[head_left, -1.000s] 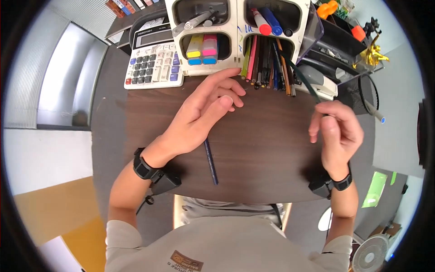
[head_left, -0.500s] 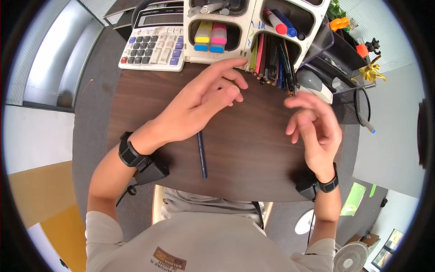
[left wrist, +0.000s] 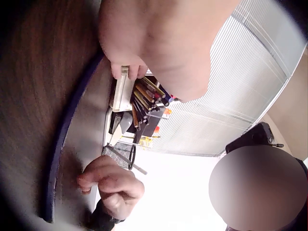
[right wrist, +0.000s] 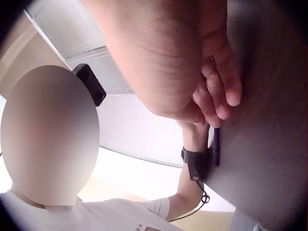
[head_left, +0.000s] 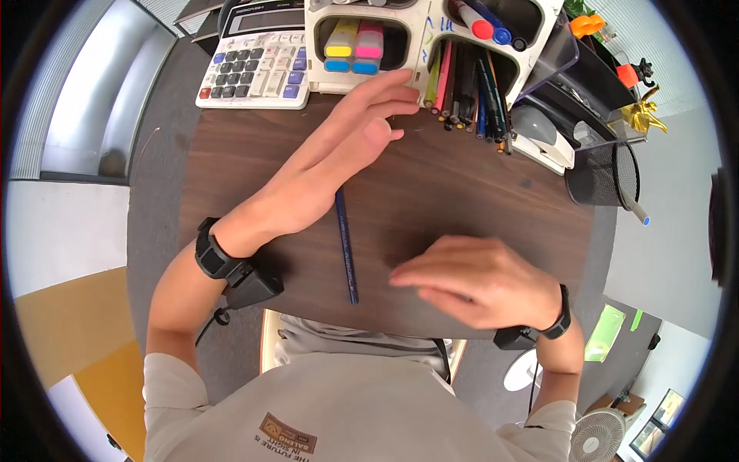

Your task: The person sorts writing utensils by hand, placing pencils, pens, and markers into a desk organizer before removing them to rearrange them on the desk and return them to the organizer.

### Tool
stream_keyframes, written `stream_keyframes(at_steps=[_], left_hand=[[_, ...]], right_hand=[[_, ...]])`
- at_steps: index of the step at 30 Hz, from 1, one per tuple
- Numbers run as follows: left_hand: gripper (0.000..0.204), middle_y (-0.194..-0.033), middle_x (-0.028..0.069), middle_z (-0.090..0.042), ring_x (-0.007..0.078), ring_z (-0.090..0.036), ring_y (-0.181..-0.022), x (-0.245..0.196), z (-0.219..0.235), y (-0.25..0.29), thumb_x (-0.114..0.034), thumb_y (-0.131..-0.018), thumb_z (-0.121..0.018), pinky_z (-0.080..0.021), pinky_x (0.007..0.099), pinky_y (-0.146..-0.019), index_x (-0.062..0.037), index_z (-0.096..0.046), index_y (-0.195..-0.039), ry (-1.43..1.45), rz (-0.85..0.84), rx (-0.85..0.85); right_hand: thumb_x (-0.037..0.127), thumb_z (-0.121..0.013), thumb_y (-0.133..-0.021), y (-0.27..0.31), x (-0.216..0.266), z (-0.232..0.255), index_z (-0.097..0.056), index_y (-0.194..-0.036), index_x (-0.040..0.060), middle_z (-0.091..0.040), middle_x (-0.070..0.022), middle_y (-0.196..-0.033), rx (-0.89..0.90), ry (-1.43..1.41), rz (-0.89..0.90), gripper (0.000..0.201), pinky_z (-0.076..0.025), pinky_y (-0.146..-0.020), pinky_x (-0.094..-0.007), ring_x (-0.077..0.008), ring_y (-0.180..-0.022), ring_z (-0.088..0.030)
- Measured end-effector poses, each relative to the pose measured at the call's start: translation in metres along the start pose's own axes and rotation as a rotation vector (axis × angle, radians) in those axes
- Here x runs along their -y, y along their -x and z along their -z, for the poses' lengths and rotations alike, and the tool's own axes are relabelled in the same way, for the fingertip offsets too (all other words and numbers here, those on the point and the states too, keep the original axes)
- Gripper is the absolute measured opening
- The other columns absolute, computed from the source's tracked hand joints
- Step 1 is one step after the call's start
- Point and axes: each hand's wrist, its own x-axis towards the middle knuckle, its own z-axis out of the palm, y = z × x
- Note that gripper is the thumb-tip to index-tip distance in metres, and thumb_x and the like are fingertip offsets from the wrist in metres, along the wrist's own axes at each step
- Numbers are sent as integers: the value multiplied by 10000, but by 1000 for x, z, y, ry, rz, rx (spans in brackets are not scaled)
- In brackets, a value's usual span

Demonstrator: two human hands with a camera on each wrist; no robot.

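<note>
A dark blue pencil (head_left: 347,250) lies on the brown table, its upper end by the left hand (head_left: 319,173). That hand is stretched toward the white organizer (head_left: 414,46), fingers relaxed and fingertips by its lower edge; contact is unclear. The right hand (head_left: 493,281) hovers to the right of the pencil, palm down, fingers pointing left and holding nothing. Several pencils (head_left: 466,92) stick out of the organizer's lower right compartment. In the left wrist view the blue pencil (left wrist: 72,113) runs along the table; in the right wrist view the right fingers hang loosely bent near the pencil (right wrist: 217,147).
A calculator (head_left: 258,73) stands left of the organizer, whose compartments also hold highlighters (head_left: 354,48) and markers (head_left: 481,29). To the right are a stapler (head_left: 543,138) and a black mesh cup (head_left: 600,173) with a pen. The table's front edge curves near the person's body.
The right hand let go of a dark green pencil at the lower right compartment, then moved down and left toward the blue pencil. The left hand has shifted slightly; the head view moved too.
</note>
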Motion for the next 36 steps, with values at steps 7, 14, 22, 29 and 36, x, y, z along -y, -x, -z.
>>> stream_keyframes(at_steps=[7, 14, 22, 29, 36], left_hand=[[900, -1757, 165, -286, 293, -303, -1621, 4, -4, 0, -630, -1125, -459, -276, 476, -1306, -29, -191, -1738, 70, 12, 6], [770, -1717, 168, -375, 280, -370, -1597, 3, 0, 2, -503, -1171, -470, -297, 415, -1296, -15, -247, -1723, 98, -2, 25], [790, -1727, 163, -357, 292, -375, -1592, -2, 0, 3, -503, -1162, -498, -326, 436, -1289, -21, -232, -1728, 62, -4, 5], [711, -1724, 159, -377, 287, -484, -1519, -2, 7, 0, -448, -1180, -475, -445, 446, -1215, -29, -283, -1720, 11, -10, 39], [609, -1630, 153, -519, 246, -635, -1361, -1, 13, -2, -416, -1189, -466, -529, 389, -1118, -58, -419, -1680, 22, -36, 73]], right_hand=[[131, -701, -889, -4, 15, -24, -681, -1400, 37, -658, -49, -1435, 305, 240, 173, 521, -512, -914, -340, -229, -1081, -618], [111, -805, -871, -3, 7, -13, -741, -1225, 77, -651, -49, -1156, 154, 338, 9, 362, -546, -828, -356, -230, -966, -653], [70, -828, -872, -2, 1, 18, -707, -989, 45, -671, -107, -901, -200, 570, -289, 170, -573, -768, -439, -317, -874, -693], [87, -789, -946, -1, -1, 26, -722, -1018, 36, -710, -101, -945, -215, 589, -310, 111, -562, -730, -406, -290, -853, -711], [34, -700, -1065, 9, -5, 23, -746, -1199, -16, -765, -46, -863, -657, -65, -394, 150, -539, -579, -226, -84, -699, -702]])
